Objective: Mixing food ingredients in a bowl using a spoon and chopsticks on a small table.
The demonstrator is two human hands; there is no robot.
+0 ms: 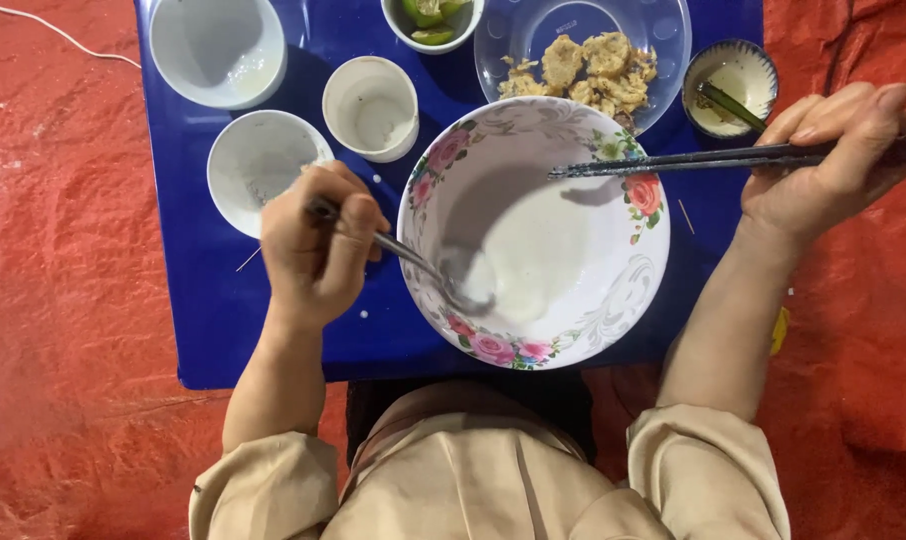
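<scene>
Light even and fairly bright, from overhead. My left hand (313, 250) and spoon (423, 268) cast a soft grey shadow inside the floral bowl (533, 235). Mild glare on the blue table (273, 330) and the clear glass bowl (583, 50). Focus slightly soft throughout; chopsticks (693, 160) a little smeared

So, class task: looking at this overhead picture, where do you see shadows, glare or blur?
Head view: the chopsticks cast a soft shadow inside the floral bowl; a larger grey shadow darkens the bowl's left inside; small glints show on the clear dish; the spoon handle looks slightly blurred near the left hand; lighting is otherwise even.
</scene>
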